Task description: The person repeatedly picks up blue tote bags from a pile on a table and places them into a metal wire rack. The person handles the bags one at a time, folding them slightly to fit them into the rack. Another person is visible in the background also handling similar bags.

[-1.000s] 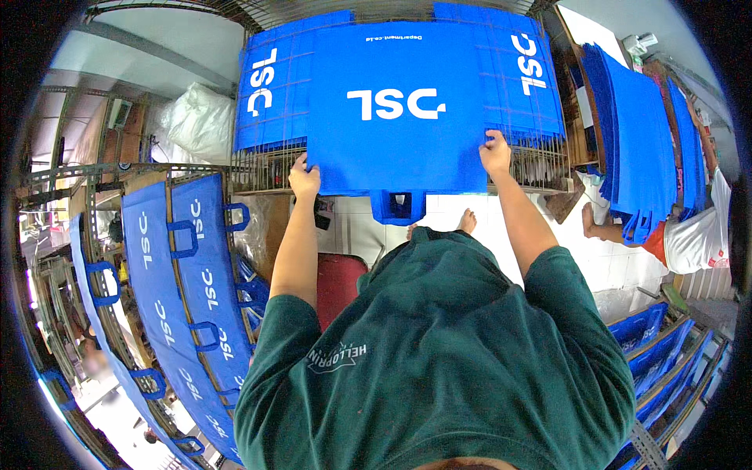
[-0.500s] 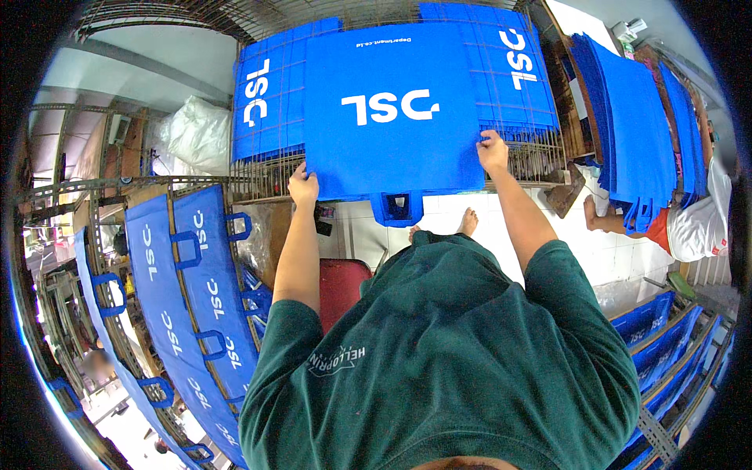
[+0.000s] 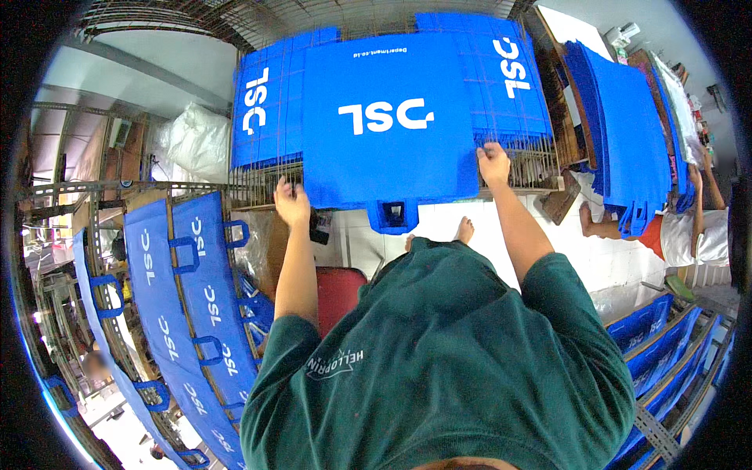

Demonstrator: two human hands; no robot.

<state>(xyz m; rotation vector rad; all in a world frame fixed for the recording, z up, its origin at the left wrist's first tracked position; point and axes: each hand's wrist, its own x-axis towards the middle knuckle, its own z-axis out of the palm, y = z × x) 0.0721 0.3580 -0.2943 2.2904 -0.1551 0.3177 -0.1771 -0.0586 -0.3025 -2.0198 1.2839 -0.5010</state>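
A blue fabric bag (image 3: 384, 157) with a white print lies flat in front of me, its looped handle (image 3: 393, 217) pointing toward my body. It rests over a wire rack (image 3: 274, 176) between two stacks of similar printed blue pieces, the left stack (image 3: 270, 55) and the right stack (image 3: 509, 117). Just off the bag's near left corner, my left hand (image 3: 292, 204) is open with its fingers apart. Beside the right edge, my right hand (image 3: 493, 164) has loosely bent fingers and appears to hold nothing; slight fingertip contact with the edge cannot be ruled out.
Racks of blue printed bags (image 3: 160, 290) stand at left, more bags (image 3: 654, 333) at lower right. Plain blue pieces (image 3: 630, 133) hang at right, near another person's arm (image 3: 713, 184). A red seat (image 3: 338, 294) is beside me; clear plastic (image 3: 196, 137) lies far left.
My left hand has moved left, away from the bag's edge, and its fingers have spread. The right hand has eased slightly outward. At far right, the other person's arms have come up.
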